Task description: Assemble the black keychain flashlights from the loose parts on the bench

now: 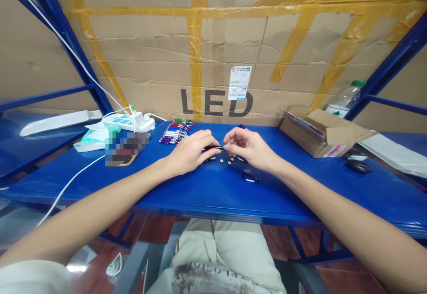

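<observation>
We pinch a slim black tube (215, 147) in our left hand (188, 152), above the blue table (207, 191); our right hand (251, 149) curls at its end, though we cannot tell whether it grips. Nearer us lie small round discs (221, 161) and a black carabiner (250, 178), beyond our left hand coloured tubes (173, 134), farther right a cardboard box (305, 134).

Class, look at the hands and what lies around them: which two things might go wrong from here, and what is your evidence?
1. The small round pieces lie loose on the blue table, close to the right hand, so a nudge might scatter them.
2. The left hand holds a slim black tube by its fingers, so it might slip.
</observation>
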Demonstrator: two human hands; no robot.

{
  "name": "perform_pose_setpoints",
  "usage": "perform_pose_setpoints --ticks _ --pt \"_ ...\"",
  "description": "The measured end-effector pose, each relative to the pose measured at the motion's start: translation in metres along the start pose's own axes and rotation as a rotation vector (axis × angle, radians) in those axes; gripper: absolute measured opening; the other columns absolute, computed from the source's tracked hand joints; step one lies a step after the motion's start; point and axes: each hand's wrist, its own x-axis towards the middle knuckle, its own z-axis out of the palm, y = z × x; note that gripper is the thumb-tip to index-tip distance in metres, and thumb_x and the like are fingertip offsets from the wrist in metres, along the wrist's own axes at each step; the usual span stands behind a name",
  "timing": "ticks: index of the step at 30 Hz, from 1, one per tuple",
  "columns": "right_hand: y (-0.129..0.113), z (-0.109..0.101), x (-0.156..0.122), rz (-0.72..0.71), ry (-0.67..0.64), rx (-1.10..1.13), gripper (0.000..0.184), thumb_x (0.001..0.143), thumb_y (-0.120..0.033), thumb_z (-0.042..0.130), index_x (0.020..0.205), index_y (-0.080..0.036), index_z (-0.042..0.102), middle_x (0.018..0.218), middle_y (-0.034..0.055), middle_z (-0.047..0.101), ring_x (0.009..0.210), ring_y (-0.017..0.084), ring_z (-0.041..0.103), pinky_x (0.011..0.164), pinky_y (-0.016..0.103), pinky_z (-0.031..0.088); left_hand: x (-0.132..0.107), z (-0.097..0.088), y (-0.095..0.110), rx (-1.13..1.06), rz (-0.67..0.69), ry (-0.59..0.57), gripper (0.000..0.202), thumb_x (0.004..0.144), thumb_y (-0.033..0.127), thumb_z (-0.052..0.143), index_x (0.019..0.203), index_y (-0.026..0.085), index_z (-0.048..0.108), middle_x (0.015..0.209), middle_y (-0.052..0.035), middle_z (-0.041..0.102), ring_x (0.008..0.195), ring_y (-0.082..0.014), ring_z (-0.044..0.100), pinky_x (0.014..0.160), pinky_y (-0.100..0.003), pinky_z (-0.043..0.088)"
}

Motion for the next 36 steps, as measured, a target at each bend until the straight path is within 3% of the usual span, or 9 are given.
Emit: perform_pose_setpoints --ticks 9,16,18,25,36 --pt "-0.0025 0.0004 0.0014 0.309 -0.003 0.279 0.022 0.071 -0.025 0.086 0.088 -0.019 0.073 0.073 -0.0007 0.072 0.060 0.012 0.062 0.058 0.026 0.049 0.0014 -0.0017 -0.0003 0.277 0.199 0.044 0.029 0.114 0.037 0.052 0.107 0.016 0.071 0.093 -0.0073 0.067 0.085 -0.0217 0.059 0.078 -0.034 0.048" --pt "-0.0048 -0.0014 0.0019 0.417 -0.038 0.450 0.032 0.064 -0.025 0.095 0.086 -0.018 0.073 0.074 -0.0005 0.072 0.059 0.009 0.058 0.061 0.025 0.051 0.0011 -0.0012 -0.0001 0.291 0.209 0.052 0.030 0.115 0.038 0.051 0.110 0.017 0.071 0.094 -0.0078 0.068 0.086 -0.0219 0.061 0.078 -0.035 0.048" --pt "-0.0050 -0.0011 0.0024 0.369 -0.032 0.400 0.031 0.067 -0.029 0.094 0.086 -0.018 0.072 0.074 -0.0007 0.072 0.061 0.011 0.061 0.063 0.027 0.053 0.0011 -0.0005 -0.0003 0.213 0.154 0.030 0.030 0.115 0.038 0.051 0.113 0.017 0.071 0.098 -0.0087 0.069 0.089 -0.0219 0.062 0.081 -0.035 0.050" --pt "-0.0032 -0.0024 0.0025 0.007 0.008 -0.031 0.028 0.084 -0.042 0.083 0.088 -0.021 0.066 0.075 0.0002 0.072 0.071 0.018 0.067 0.070 0.033 0.053 -0.0002 0.0059 -0.0065 0.085 0.025 0.038 0.033 0.115 0.039 0.051 0.116 0.015 0.073 0.101 -0.0101 0.070 0.094 -0.0225 0.065 0.085 -0.035 0.053" --pt "-0.0005 -0.0052 0.0000 -0.097 -0.012 -0.171 0.017 0.091 -0.037 0.075 0.095 -0.022 0.068 0.094 0.0031 0.073 0.087 0.021 0.068 0.081 0.035 0.055 0.0004 0.0031 -0.0063 0.070 -0.012 0.012 0.034 0.114 0.042 0.052 0.116 0.016 0.074 0.103 -0.0093 0.071 0.095 -0.0219 0.066 0.085 -0.034 0.051"
